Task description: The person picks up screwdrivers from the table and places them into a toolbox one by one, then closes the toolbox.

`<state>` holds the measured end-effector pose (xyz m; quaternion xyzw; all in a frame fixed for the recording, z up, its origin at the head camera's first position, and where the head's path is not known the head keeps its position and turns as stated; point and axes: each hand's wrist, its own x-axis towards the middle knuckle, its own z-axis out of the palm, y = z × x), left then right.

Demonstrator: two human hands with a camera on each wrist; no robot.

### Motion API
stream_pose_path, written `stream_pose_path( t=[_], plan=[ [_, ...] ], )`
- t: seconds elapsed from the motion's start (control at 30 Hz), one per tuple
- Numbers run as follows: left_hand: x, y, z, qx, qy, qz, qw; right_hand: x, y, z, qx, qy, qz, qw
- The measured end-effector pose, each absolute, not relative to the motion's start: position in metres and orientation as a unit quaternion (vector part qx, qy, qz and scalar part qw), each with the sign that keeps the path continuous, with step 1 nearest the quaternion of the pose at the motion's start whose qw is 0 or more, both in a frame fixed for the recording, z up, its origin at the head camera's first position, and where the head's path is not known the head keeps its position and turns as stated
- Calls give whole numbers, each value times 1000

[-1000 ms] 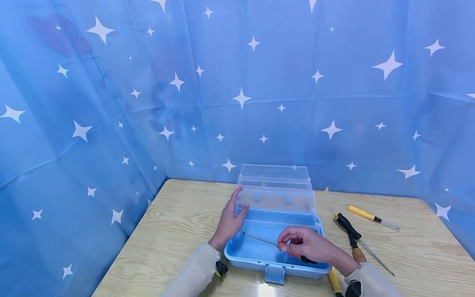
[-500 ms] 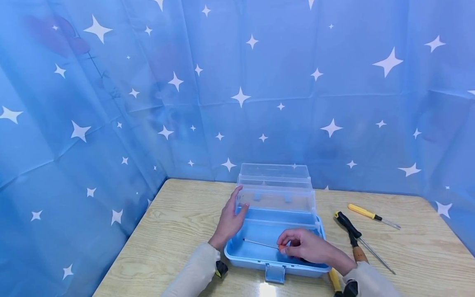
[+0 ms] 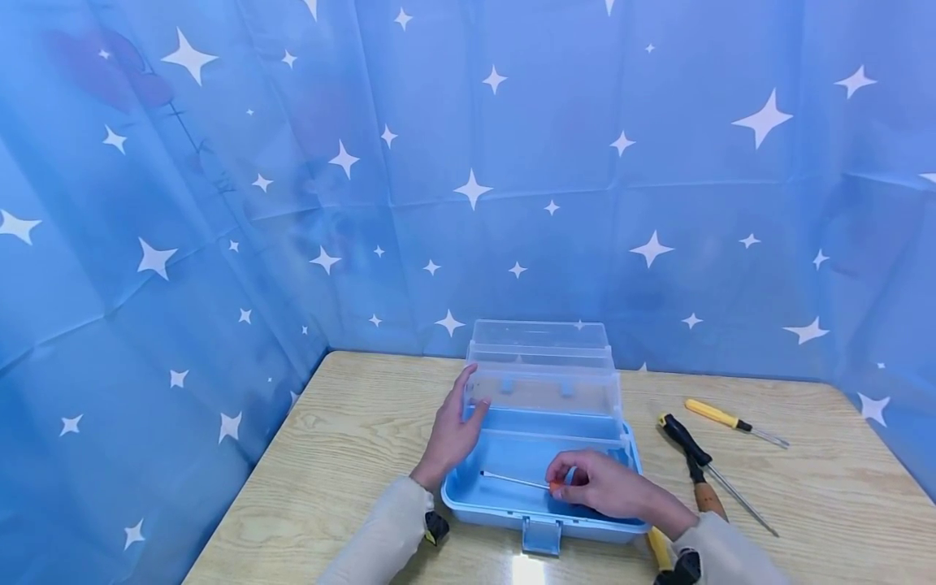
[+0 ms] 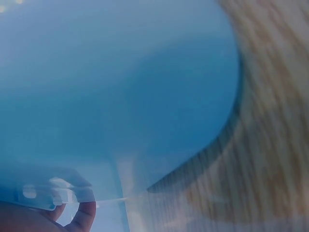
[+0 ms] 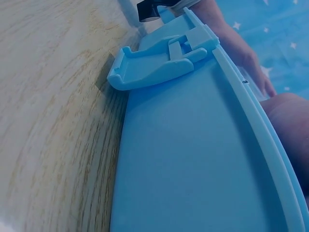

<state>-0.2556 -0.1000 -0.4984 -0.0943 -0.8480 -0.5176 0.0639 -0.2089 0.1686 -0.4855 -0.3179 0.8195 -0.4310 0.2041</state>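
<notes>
A light-blue toolbox (image 3: 457,509) stands on the table with its clear lid (image 3: 544,390) swung back. My left hand (image 3: 453,435) holds the left side of the toolbox by the lid, thumb inside and fingers along the outside. Low inside the box, my right hand (image 3: 603,483) pinches a screwdriver (image 3: 512,480) by its orange handle. Its thin metal shaft points left, near the box floor; the rest of the handle is hidden by the hand. The right wrist view shows the toolbox's front wall (image 5: 183,145) and its lowered latch (image 5: 154,67).
Right of the toolbox lie a yellow-handled screwdriver (image 3: 712,413), a black-handled screwdriver (image 3: 683,439) and a tool with a brown handle (image 3: 708,500) beneath it. A yellow handle (image 3: 660,550) shows by the right forearm. A blue starry curtain (image 3: 468,162) hangs behind the table (image 3: 314,455).
My right hand has lowered the screwdriver a little toward the floor of the toolbox, its handle now more hidden. My left hand has stayed in place.
</notes>
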Motion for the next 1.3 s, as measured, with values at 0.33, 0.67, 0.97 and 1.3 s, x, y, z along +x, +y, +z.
stream_pose_path(
  t=[0.33, 0.67, 0.97, 1.3],
  plan=[
    [-255, -99, -497, -92, -842, -528, 61, -207, 165, -482, -317, 818, -430, 214],
    [-254, -99, -496, -90, -840, -532, 57, -207, 165, -485, -319, 831, -406, 209],
    [-254, -100, -496, -85, -842, -531, 52, -208, 164, -486, -320, 833, -397, 213],
    [-253, -99, -495, -87, -841, -531, 53, -207, 164, -488, -311, 836, -397, 216]
  ],
)
